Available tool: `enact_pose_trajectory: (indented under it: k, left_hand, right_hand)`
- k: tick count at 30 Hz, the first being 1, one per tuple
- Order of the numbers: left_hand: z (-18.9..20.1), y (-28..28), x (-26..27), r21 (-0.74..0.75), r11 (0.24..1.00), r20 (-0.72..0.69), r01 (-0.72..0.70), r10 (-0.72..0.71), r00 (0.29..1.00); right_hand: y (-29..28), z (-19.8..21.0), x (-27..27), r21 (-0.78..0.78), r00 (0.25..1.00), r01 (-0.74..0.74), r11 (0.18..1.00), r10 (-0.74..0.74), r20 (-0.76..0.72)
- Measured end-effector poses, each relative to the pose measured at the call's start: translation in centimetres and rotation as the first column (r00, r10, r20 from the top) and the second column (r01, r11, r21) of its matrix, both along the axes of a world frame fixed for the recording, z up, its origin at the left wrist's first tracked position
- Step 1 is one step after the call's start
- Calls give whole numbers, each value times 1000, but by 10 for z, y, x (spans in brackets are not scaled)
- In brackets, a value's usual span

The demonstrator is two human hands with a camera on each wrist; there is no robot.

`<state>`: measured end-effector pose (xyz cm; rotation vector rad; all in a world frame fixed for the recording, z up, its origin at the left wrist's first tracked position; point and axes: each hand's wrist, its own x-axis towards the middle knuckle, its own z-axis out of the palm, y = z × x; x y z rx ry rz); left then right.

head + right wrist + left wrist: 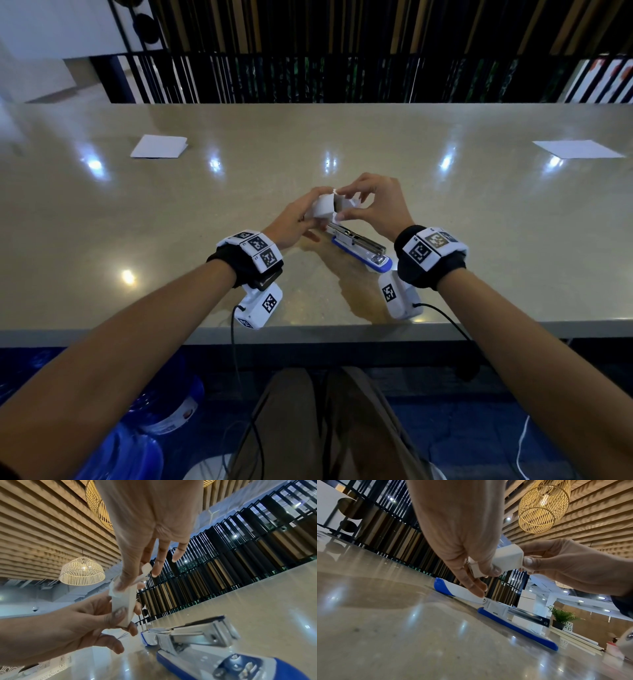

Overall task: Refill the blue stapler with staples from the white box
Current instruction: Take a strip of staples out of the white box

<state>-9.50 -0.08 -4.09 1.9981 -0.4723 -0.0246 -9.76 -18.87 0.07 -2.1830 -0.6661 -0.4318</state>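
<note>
2 white paper sheets (159, 146) (579, 149) lie well apart on glossy beige table (342, 137); wicker lamp (542, 505) overhead.

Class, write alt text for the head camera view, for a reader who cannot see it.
Two hands hold a small white box above a beige table: the left hand grips its body while the right hand pinches its open end. Below them a blue stapler lies opened flat. Two white paper sheets lie farther back, at left and right.

Bare forearms; each wrist wears a black band (239, 265) with white marker-printed blocks (430, 246), a white camera unit (262, 306), and a black cable (234, 339); trousers perhaps khaki.
</note>
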Motion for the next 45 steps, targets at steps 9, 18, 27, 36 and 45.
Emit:
enact_pose_trajectory:
  k: [9,18,27,36,45]
  left_hand:
    - [12,-7,-4,117,993,64,7,-14,998]
    - [38,3,14,544,827,265,-141,-10,964]
    - [92,-14,17,839,445,448,-313,-241,861]
    - [83,-13,15,772,546,453,-326,-112,884]
    - [38,-11,10,540,810,259,-229,99,961]
  right_hand:
    - [7,-9,1,-93,987,145,985,-138,83]
    - [6,-19,7,370,934,131,919,11,-358]
    - [9,-21,3,773,741,203,602,421,-523]
    - [5,-22,5,821,763,251,513,417,-494]
    - [5,-16,8,605,931,152,782,92,-353]
